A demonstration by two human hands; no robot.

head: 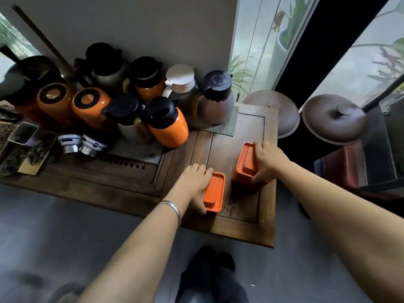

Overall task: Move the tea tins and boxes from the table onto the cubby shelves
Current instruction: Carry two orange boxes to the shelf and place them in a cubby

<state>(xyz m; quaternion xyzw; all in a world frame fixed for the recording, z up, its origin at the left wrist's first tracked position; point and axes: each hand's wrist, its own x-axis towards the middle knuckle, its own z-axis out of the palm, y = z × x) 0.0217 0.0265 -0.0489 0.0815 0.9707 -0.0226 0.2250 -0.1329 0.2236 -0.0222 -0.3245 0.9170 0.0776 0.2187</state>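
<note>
your left hand (193, 184) and right hand (270, 161) each clasp an orange tin (215, 193) (244, 162); rigid, probably light, slick: grip the sides beneath your fingers.

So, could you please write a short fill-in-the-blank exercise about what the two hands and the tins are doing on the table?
1. Each hand grips one tea tin of the colour ____.
2. The left hand holds the left tin, and its wrist wears a silver ____.
3. The right hand holds the right tin, which stands ____ the window than the other tin.
4. Both tins stand on the wooden ____.

Missing words: orange; bracelet; nearer; table
</note>
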